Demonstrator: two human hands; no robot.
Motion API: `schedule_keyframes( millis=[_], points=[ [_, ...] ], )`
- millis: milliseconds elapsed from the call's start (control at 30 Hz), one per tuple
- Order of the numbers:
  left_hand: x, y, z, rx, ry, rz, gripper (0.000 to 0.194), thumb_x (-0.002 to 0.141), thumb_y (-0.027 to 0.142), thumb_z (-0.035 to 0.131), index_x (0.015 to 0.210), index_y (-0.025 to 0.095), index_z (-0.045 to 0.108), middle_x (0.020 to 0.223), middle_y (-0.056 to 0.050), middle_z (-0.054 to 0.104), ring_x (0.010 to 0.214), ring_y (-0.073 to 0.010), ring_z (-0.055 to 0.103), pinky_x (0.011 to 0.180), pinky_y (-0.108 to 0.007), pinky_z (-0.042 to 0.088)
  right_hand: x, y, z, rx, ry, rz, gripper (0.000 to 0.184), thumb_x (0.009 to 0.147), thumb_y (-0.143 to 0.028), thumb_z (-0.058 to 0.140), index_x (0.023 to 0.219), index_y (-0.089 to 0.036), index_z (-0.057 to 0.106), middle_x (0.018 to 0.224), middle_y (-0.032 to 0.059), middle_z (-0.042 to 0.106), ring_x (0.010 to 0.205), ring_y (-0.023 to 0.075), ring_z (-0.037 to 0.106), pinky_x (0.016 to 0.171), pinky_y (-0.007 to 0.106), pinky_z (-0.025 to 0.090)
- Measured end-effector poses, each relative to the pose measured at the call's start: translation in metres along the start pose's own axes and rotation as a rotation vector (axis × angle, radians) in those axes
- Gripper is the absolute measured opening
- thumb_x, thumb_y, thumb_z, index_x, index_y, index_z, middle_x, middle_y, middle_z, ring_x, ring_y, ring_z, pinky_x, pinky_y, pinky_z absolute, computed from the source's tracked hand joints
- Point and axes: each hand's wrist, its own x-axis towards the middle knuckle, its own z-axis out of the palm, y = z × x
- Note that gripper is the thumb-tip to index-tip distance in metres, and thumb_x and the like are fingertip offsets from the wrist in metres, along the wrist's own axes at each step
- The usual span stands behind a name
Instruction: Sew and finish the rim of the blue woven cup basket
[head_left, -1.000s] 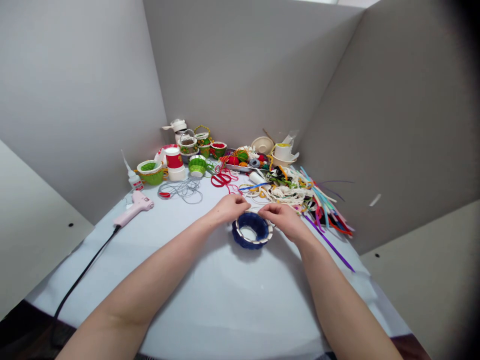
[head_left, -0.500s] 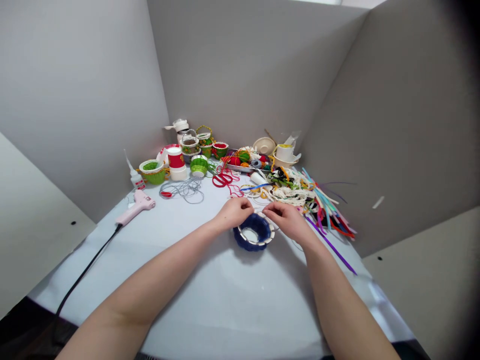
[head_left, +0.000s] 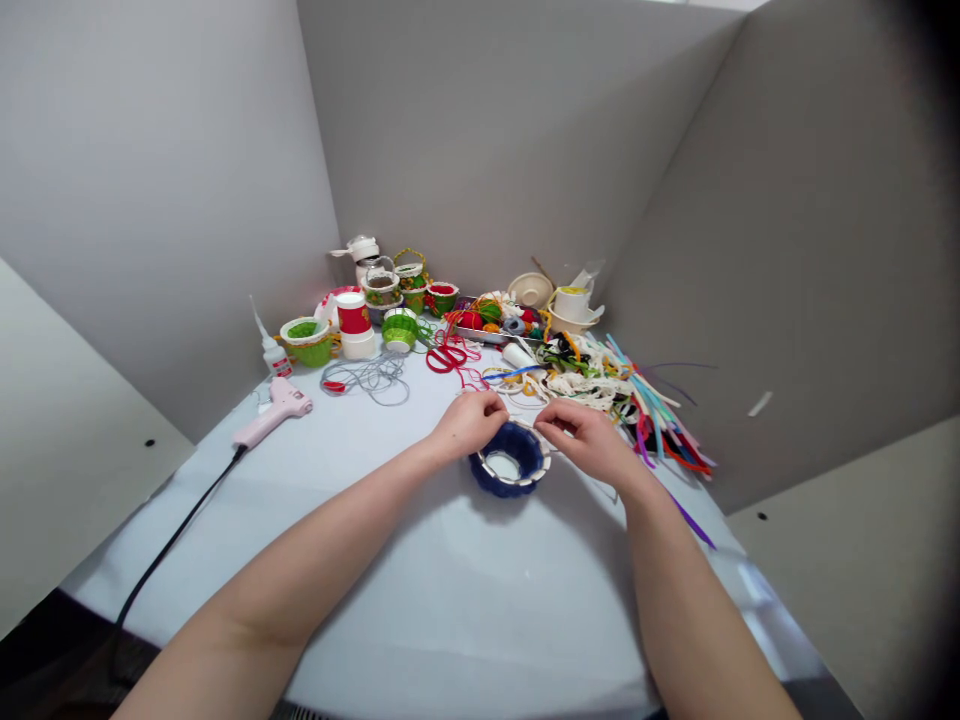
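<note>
The left hand (head_left: pixel 471 422) curls over the blue woven basket (head_left: pixel 511 462), hiding its far rim; the right hand's (head_left: pixel 589 440) fingers pinch just beside it, any held strand too thin to make out.

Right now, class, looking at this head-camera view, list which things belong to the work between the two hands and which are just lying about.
In hand:
left hand
right hand
dark blue round piece with a white rim

Lying about:
pink glue gun
red scissors
coil of grey cord
heap of coloured ribbons
</note>
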Motion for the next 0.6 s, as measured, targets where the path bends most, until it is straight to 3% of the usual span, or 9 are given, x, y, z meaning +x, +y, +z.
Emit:
schedule_keyframes(
  millis=[333, 600],
  points=[
    [0.003, -0.003, -0.001, -0.117, -0.013, -0.054, 0.016, 0.074, 0.028, 0.055, 0.072, 0.016, 0.064, 0.066, 0.001, 0.060, 0.063, -0.0111, 0.050, 0.060, -0.020, 0.037, 0.004, 0.009, 0.003, 0.086, -0.037, 0.061, 0.029, 0.084, -0.039, 0.049, 0.071, -0.018, 0.064, 0.075, 0.0024, 0.062, 0.072, 0.0158, 0.054, 0.068, 0.026, 0.041],
    [0.001, 0.002, 0.007, -0.278, -0.022, -0.173, 0.016, 0.072, 0.027, 0.056, 0.072, 0.014, 0.064, 0.068, 0.000, 0.060, 0.065, -0.0107, 0.052, 0.059, -0.020, 0.039, 0.005, 0.011, 0.017, 0.109, -0.061, 0.173, 0.040, 0.081, -0.044, 0.052, 0.052, -0.017, 0.048, 0.051, -0.0034, 0.041, 0.052, 0.0101, 0.037, 0.051, 0.024, 0.029]
  ],
)
